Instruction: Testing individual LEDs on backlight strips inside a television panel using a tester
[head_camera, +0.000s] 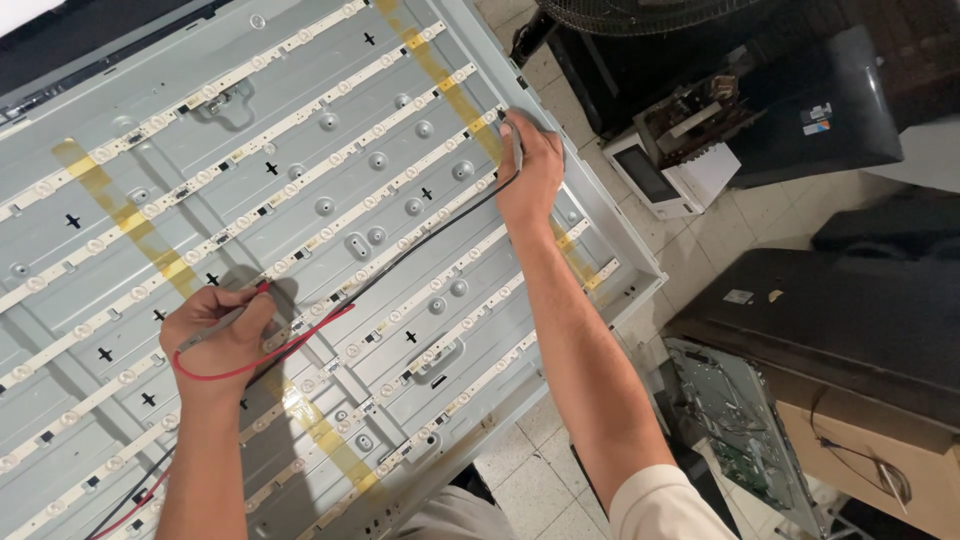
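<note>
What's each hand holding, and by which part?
Left hand: red-wired test probe, gripped pen-style along its shaft, tip toward an LED strip. Right hand: black-wired probe, pinched along its body, tip hidden.

- A slim test probe (215, 325) with a red lead (270, 358) is held like a pen, slanted, its tip set on an LED strip (330, 300) near the panel's middle.
- A second probe (517, 140) with a black lead (420, 245) is pressed, nearly upright, onto a strip end by the panel's right edge.
- Both leads are draped across the grey metal backlight panel (300, 110), which is lined with parallel white LED strips and crossed by yellow tape bands.
</note>
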